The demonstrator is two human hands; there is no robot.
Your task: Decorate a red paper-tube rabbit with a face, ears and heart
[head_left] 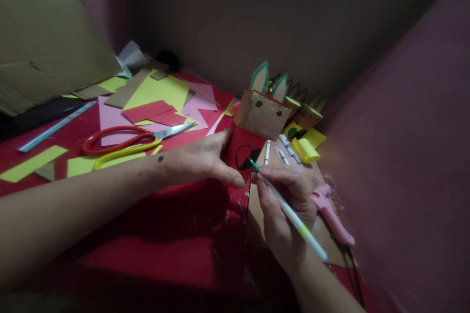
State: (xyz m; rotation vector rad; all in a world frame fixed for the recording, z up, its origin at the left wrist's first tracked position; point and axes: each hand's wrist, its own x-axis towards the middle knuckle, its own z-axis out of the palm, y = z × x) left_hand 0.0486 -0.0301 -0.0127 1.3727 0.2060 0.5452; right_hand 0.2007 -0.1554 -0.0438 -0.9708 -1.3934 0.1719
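Note:
A cardboard animal puppet [262, 115] stands on the red table, with a box head, two dark dot eyes, pointed ears edged in green, and a red paper body. On that body is a drawn dark outline, partly filled in. My left hand [200, 161] is wrapped round the body's left side, thumb in front; its other fingers are hidden behind. A white marker pen [290, 215] with a green tip end is pinched in my right hand [288, 205]. Its tip meets the drawn shape.
Red-and-yellow-handled scissors [121, 141] lie left on coloured paper sheets [157, 90], near a striped straw [57, 127]. At right, a pink glue gun [332, 215] and several markers [290, 149] rest on a cardboard sheet [257, 215]. More puppets [308, 117] stand behind.

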